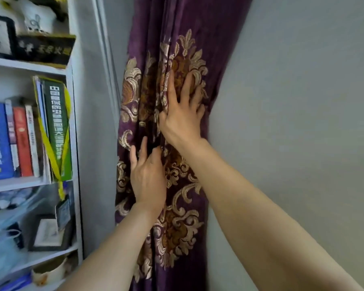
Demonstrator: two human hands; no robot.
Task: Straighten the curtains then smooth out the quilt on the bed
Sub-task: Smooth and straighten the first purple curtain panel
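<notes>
A dark purple curtain (187, 24) with gold and beige floral embroidery hangs gathered in folds down the middle of the head view. My right hand (181, 116) lies flat on its upper part with fingers spread and straight, pressing the fabric. Lower and to the left, my left hand (148, 177) rests on the curtain with fingers extended upward, fingertips at a dark fold. Neither hand pinches the cloth. The bed and quilt are out of view.
A white bookshelf (74, 127) stands at the left with books (21, 141), framed pictures (48, 234) and a green and yellow book. A grey wall (303, 101) fills the right. A narrow grey strip of wall separates shelf and curtain.
</notes>
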